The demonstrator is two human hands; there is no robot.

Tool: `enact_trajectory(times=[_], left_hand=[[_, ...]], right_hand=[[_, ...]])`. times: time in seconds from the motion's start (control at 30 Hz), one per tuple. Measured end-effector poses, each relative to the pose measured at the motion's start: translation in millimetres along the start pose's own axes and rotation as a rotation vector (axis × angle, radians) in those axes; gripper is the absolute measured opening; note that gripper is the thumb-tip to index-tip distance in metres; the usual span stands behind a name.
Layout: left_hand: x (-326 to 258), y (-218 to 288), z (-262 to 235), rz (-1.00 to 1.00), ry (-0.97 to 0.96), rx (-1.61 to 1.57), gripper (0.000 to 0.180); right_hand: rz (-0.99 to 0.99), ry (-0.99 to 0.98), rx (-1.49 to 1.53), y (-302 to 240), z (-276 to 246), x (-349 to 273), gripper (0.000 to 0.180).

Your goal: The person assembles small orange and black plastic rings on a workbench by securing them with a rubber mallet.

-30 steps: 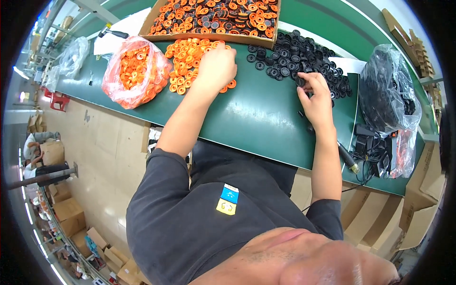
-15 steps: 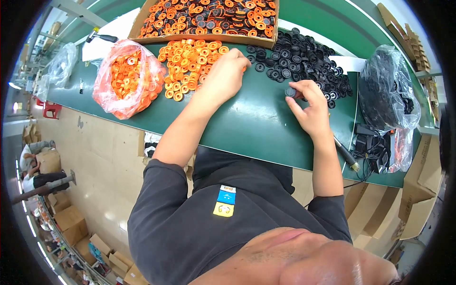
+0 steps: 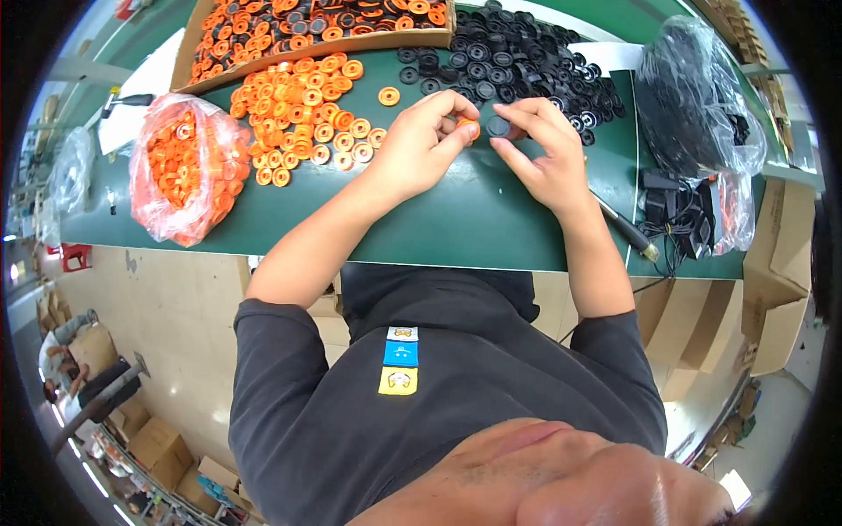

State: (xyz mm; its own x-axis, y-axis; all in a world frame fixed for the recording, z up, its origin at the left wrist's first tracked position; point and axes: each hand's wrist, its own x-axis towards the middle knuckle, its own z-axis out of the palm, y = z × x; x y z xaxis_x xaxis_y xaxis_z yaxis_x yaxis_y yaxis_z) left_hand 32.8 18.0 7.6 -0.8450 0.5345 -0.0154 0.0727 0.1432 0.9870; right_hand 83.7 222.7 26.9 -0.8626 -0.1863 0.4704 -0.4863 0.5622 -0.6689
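My left hand point(image 3: 423, 145) pinches an orange ring-shaped part point(image 3: 471, 130) at its fingertips. Close beside it, my right hand point(image 3: 545, 151) grips a round black cap-like part point(image 3: 498, 126) between thumb and fingers. The two parts face each other a small gap apart, above the green table point(image 3: 421, 232). A heap of loose orange round parts point(image 3: 298, 101) lies to the left of my left hand, with a single orange ring point(image 3: 388, 96) set apart from it. Beyond my right hand spreads a pile of black round parts point(image 3: 517, 61).
At the back stands a cardboard box point(image 3: 307, 54) of orange-and-black parts. A clear bag of orange parts point(image 3: 186, 167) sits at left, a bag of black parts point(image 3: 697, 96) at right. Near the right edge lie a black-handled tool point(image 3: 627, 226) and black adapters with cables point(image 3: 671, 210).
My left hand has come back from the orange heap holding an orange part. Both hands are now close together in front of me. The view has shifted, moving the table up and left.
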Motion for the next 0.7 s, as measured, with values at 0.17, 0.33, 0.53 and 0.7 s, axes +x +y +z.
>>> enact_trajectory(times=[0.17,0.33,0.53,0.7], left_hand=[[0.8,-3.2,6.8,-0.030,-0.064,-0.401,0.017],[0.4,-2.6,5.5,-0.029,-0.097,-0.537,0.032],[-1.5,0.2,5.9,-0.039,-0.088,-0.482,0.033],[-0.9,-1.6,5.6,-0.005,-0.093,-0.449,0.034]], right_hand=[[-0.032,0.044,0.009,-1.3,1.0,-1.5,0.042],[-0.034,0.079,-0.017,2.9,0.3,-3.3,0.042],[-0.054,0.069,0.003,0.0,-0.6,-3.0,0.039],[-0.057,0.051,-0.005,1.0,0.2,-3.0,0.036]])
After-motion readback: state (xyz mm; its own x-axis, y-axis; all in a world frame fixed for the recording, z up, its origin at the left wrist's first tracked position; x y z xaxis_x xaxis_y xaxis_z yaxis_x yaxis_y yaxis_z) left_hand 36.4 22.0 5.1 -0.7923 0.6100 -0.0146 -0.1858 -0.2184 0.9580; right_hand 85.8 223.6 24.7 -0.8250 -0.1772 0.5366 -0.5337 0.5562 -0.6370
